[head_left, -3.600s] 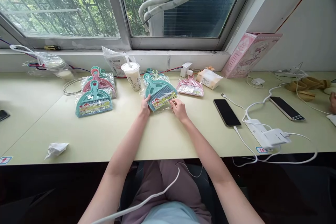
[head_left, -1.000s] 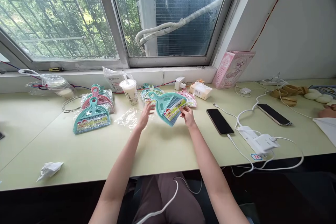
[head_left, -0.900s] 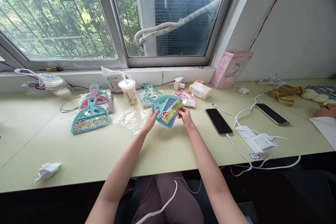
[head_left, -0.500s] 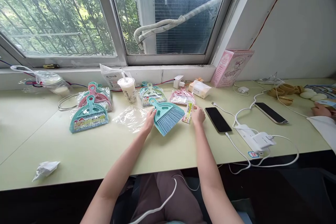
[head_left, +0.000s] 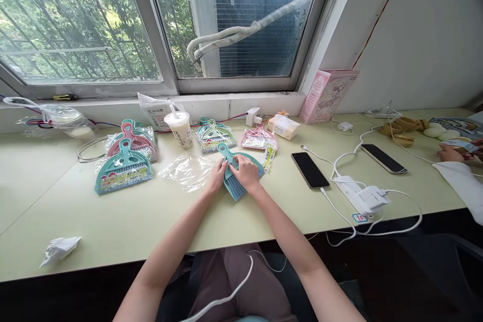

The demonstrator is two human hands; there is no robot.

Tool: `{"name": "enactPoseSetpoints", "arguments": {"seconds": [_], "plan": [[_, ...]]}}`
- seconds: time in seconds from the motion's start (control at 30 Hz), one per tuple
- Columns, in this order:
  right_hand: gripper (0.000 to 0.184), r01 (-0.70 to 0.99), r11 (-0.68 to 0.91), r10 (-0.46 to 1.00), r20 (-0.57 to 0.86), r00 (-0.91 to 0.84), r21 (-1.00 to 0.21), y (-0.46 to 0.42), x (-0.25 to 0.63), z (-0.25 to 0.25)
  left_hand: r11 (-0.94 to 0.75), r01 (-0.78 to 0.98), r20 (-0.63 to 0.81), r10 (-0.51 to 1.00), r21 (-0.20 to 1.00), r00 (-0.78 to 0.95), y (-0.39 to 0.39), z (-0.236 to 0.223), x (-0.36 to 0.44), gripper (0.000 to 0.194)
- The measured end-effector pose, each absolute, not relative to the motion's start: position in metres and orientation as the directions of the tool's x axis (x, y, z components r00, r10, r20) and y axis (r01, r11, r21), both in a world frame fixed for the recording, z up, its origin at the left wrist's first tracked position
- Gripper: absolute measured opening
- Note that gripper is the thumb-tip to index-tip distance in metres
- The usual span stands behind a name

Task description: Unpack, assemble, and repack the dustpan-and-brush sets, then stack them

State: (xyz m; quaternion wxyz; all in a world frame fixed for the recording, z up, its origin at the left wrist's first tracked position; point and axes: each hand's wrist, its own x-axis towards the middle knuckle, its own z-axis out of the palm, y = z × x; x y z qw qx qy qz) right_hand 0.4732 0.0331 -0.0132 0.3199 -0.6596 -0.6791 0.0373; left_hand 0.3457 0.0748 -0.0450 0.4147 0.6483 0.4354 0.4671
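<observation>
A teal dustpan and brush set point(head_left: 225, 150) with blue bristles is tilted over the table in front of me. My left hand point(head_left: 217, 175) grips its left edge near the handle. My right hand point(head_left: 246, 173) lies across the front of the set, thumb and fingers closed on the brush body and hiding much of it. Just right of the set lies a green and white label card point(head_left: 269, 160). Left of my left hand, a crumpled clear plastic bag point(head_left: 186, 171) rests on the table.
Bagged dustpan sets stand about: a teal one point(head_left: 124, 173) at left, a green one point(head_left: 216, 136) and a pink one point(head_left: 259, 137) behind. A drink cup point(head_left: 179, 131), tissue pack point(head_left: 284, 126), phone point(head_left: 310, 170) and power strip point(head_left: 354, 194) surround the spot. Another person's hand point(head_left: 451, 153) is far right.
My right hand has left the label card and moved left onto the dustpan and brush set. The card stays on the table. My left hand keeps its hold.
</observation>
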Motion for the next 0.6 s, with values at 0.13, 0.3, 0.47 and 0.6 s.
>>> {"name": "enactPoseSetpoints", "arguments": {"seconds": [0.13,0.3,0.47,0.6], "plan": [[0.022,0.825,-0.005,0.931,0.298,0.210,-0.565,0.034,0.481,-0.009,-0.342,0.248,0.286,0.929,0.906,0.236,0.069,-0.040,0.347,0.035],[0.023,0.835,-0.061,0.943,0.243,0.227,-0.546,0.036,0.486,-0.007,-0.360,0.297,0.296,0.924,0.884,0.241,0.066,-0.039,0.347,0.033],[0.019,0.844,0.022,0.945,0.287,0.157,-0.536,0.037,0.485,-0.009,-0.349,0.307,0.286,0.930,0.885,0.231,0.064,-0.037,0.347,0.034],[0.016,0.824,0.081,0.932,0.336,0.137,-0.560,0.040,0.489,-0.010,-0.326,0.252,0.271,0.935,0.911,0.231,0.062,-0.031,0.348,0.038]]}}
